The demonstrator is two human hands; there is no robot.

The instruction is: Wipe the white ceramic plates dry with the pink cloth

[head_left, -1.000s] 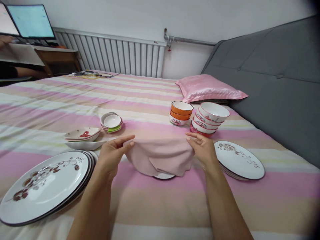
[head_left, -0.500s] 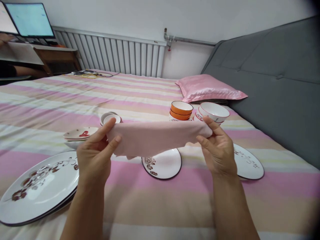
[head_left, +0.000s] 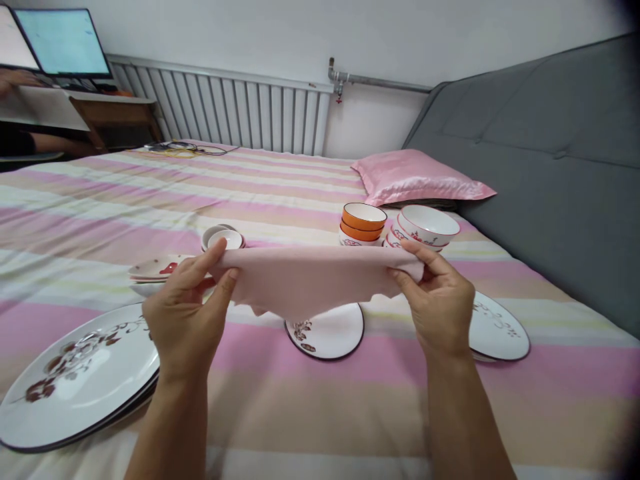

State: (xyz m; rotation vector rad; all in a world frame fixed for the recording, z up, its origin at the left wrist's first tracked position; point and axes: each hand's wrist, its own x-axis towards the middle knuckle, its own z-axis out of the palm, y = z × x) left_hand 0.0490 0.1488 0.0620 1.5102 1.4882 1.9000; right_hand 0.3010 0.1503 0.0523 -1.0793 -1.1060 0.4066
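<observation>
A pale pink cloth (head_left: pixel 310 280) is stretched level between my two hands, above the bed. My left hand (head_left: pixel 187 307) pinches its left end between thumb and fingers. At the right end, my right hand (head_left: pixel 440 300) grips it the same way. The cloth's lower edge hangs uneven and hides the back part of a white dark-rimmed plate (head_left: pixel 333 337) with a brown flower pattern. Behind my left hand stand small white bowls (head_left: pixel 225 238) and dishes with a red motif (head_left: pixel 155 268). Beyond the right hand are orange bowls (head_left: pixel 363 225) and white red-rimmed bowls (head_left: pixel 430 225), each stacked.
Large oval flowered plates (head_left: pixel 95 387) are stacked at the left, and more plates (head_left: pixel 500 327) lie at the right. A pink pillow (head_left: pixel 420 177) rests by the grey headboard (head_left: pixel 540 147). Cables (head_left: pixel 190 148) lie at the bed's far edge. Another person's hand (head_left: pixel 17 79) is near monitors (head_left: pixel 63 43).
Both hands still hold the cloth, its top edge now slightly lower. My left hand has shifted a little left, and the cloth's lower edge now sags in the middle.
</observation>
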